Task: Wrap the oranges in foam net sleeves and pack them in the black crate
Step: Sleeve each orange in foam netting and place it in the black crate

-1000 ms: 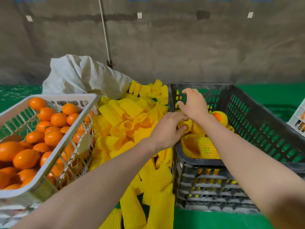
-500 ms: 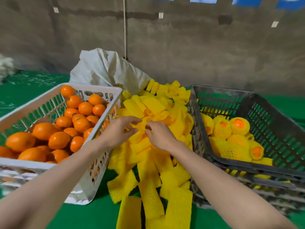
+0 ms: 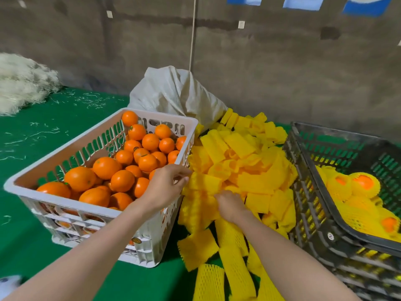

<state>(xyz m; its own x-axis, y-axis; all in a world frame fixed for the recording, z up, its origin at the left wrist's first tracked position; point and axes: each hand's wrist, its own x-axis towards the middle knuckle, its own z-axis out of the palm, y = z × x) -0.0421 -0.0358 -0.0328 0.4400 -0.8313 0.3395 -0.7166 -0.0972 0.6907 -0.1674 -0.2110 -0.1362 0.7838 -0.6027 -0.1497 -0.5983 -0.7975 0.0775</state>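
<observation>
Bare oranges (image 3: 122,180) fill the white crate (image 3: 102,210) on the left. A pile of yellow foam net sleeves (image 3: 236,170) lies between that crate and the black crate (image 3: 314,216) on the right, which holds several sleeved oranges (image 3: 355,187). My left hand (image 3: 163,187) hovers over the white crate's right rim, fingers loosely bent, their tips at the edge of the sleeve pile. My right hand (image 3: 230,206) is down in the pile, its fingers curled into a foam sleeve (image 3: 201,198) and partly hidden by it.
A tied white sack (image 3: 173,96) leans on the grey wall behind the crates. A heap of pale fibre (image 3: 21,83) lies at far left. Green cloth (image 3: 43,135) with loose strands covers the surface. More sleeves (image 3: 234,268) trail toward me.
My view swung left. Both hands left the black crate and came to the sleeve pile. Since half a second ago, the left hand has moved apart from the right, toward the white crate.
</observation>
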